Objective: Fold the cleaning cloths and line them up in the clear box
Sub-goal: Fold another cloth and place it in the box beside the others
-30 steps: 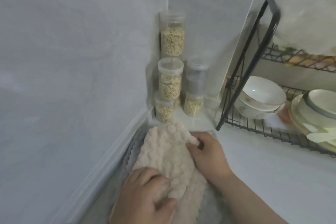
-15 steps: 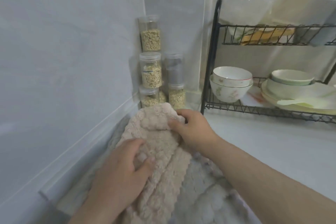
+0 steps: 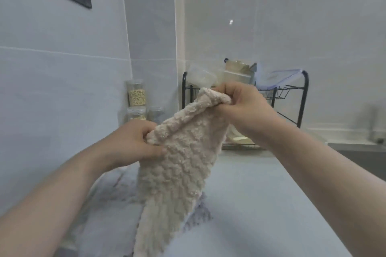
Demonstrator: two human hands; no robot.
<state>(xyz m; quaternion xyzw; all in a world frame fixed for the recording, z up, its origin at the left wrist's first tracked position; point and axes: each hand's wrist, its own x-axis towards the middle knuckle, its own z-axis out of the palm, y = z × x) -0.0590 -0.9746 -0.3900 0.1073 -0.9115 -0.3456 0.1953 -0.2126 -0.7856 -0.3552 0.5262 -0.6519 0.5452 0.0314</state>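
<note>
one cloth (image 3: 179, 170) beneath left hand (image 3: 133, 142), right hand (image 3: 244, 108)

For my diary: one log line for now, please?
beige cloth: held up | left hand: grips edge | right hand: grips edge

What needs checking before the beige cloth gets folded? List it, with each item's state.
1. Left hand grip on the beige cloth top edge: ok, pinched.
2. Right hand grip on the other top corner: ok.
3. Cloth hanging flat: not ok; the top edge slopes and rolls over.
4. Lower end lifted off the grey cloth: cannot tell, it runs out of frame.
5. Bare counter on the right for folding: ok.
6. Clear box located: cannot tell, not in view.
</note>
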